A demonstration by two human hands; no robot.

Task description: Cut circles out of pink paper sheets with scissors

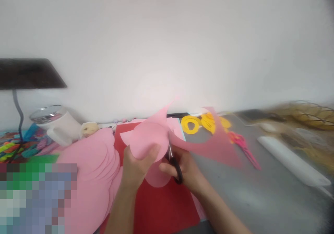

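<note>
Left hand (139,166): closed in a pinch on the pink paper (147,138); thumb flat on the near face, fingers mostly hidden behind. Right hand (186,168): curled round the black handles of the scissors (175,166), thumb toward the left hand. Grip closed, though how far the blades part is hard to tell. Blades point up and away, at the right edge of the paper's rounded part, just beside the left thumb. A pointed offcut (212,147) spreads out to the right, above the right hand, blurred.

Below and between both hands: a round pink piece (158,178) over a red sheet (167,209). Left of the left hand, near: overlapping pink cutouts (91,178); beyond them a mug (66,124). Right of the right hand: pink scissors (246,150). Past the right hand, farther off: a yellow ring (185,127).
</note>
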